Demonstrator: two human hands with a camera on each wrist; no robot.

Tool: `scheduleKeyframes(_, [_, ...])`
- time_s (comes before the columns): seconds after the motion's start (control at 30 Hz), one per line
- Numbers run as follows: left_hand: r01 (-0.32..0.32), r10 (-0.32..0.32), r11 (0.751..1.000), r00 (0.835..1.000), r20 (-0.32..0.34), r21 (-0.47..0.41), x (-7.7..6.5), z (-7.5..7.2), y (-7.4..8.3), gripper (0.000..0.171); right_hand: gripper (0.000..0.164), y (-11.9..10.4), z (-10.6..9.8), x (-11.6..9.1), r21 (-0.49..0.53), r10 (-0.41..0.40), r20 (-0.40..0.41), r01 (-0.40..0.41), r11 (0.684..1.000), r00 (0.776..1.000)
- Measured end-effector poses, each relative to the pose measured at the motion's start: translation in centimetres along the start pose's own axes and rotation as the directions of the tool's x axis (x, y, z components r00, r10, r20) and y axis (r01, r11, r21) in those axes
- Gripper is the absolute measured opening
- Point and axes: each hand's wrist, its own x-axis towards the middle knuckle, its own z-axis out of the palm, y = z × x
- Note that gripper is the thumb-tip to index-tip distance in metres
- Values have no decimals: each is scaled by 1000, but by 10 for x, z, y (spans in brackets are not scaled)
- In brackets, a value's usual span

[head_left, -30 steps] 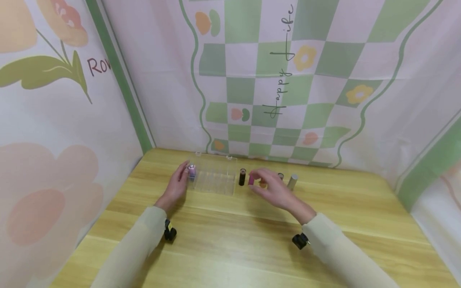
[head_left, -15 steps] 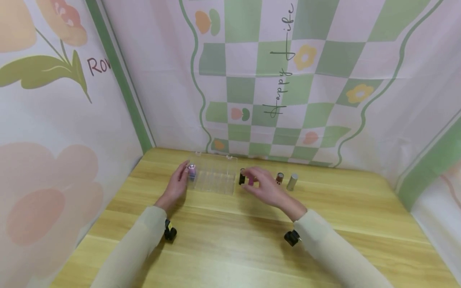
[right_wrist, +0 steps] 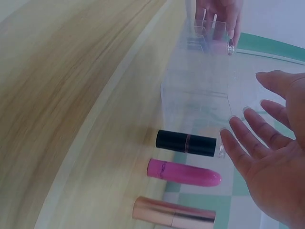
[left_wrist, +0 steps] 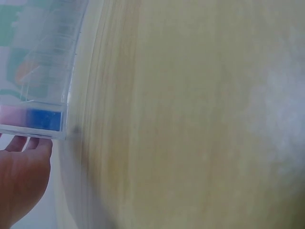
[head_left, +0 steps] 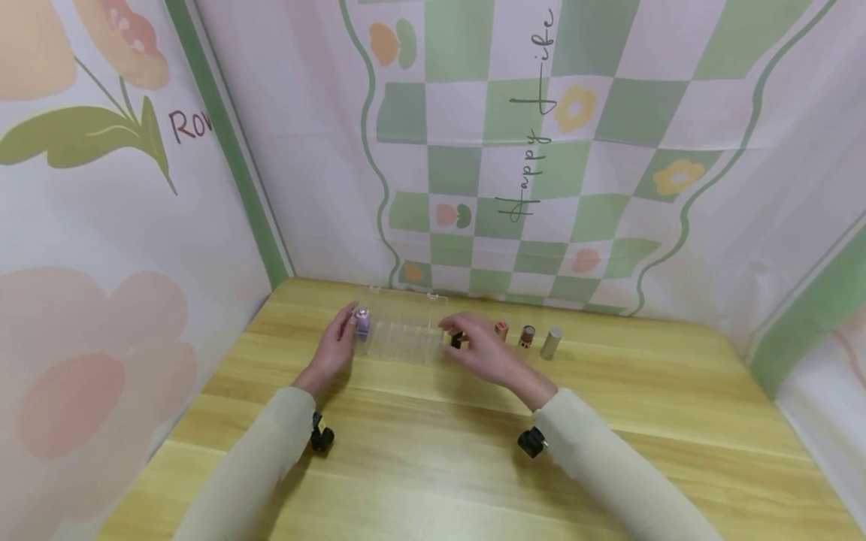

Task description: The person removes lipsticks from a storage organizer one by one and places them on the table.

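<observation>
My left hand (head_left: 333, 346) holds the left end of a clear divided box (head_left: 399, 344), fingertips against its end wall in the left wrist view. In that end compartment lies a pink and blue tube (left_wrist: 43, 119) with a shiny top. The right hand (head_left: 476, 352) is at the box's right end, over a black lipstick (right_wrist: 186, 143) that stands upright. Its fingers and thumb are spread in the right wrist view, with nothing between them. Beside the black one stands a magenta lipstick (right_wrist: 183, 172), hidden by the hand in the head view.
Right of the hand stand a rose-gold lipstick (head_left: 501, 330), a dark red tube (head_left: 527, 336) and a silver tube (head_left: 551, 343). The box's clear lid (head_left: 406, 304) is raised at the back. A patterned curtain (head_left: 514, 188) hangs behind the wooden table (head_left: 419, 466).
My right hand has moved left, from the magenta lipstick to the black one, uncovering the rose-gold lipstick and the dark red tube. The left hand stays at the box.
</observation>
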Motion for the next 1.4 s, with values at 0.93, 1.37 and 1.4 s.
scheduleKeyframes(0.93, [6, -6, 1000, 1000, -10, 6, -1, 2, 3, 51, 41, -20, 21, 43, 53, -48, 33, 46, 998, 998])
scheduleKeyframes(1.37, [-5, 6, 999, 1000, -18, 42, 1, 1, 0, 53, 42, -26, 37, 68, 33, -39, 24, 39, 999, 999])
scheduleKeyframes(1.4, [0, 1, 999, 1000, -16, 42, 1, 1, 0, 53, 42, -26, 39, 70, 36, -38, 21, 37, 999, 999])
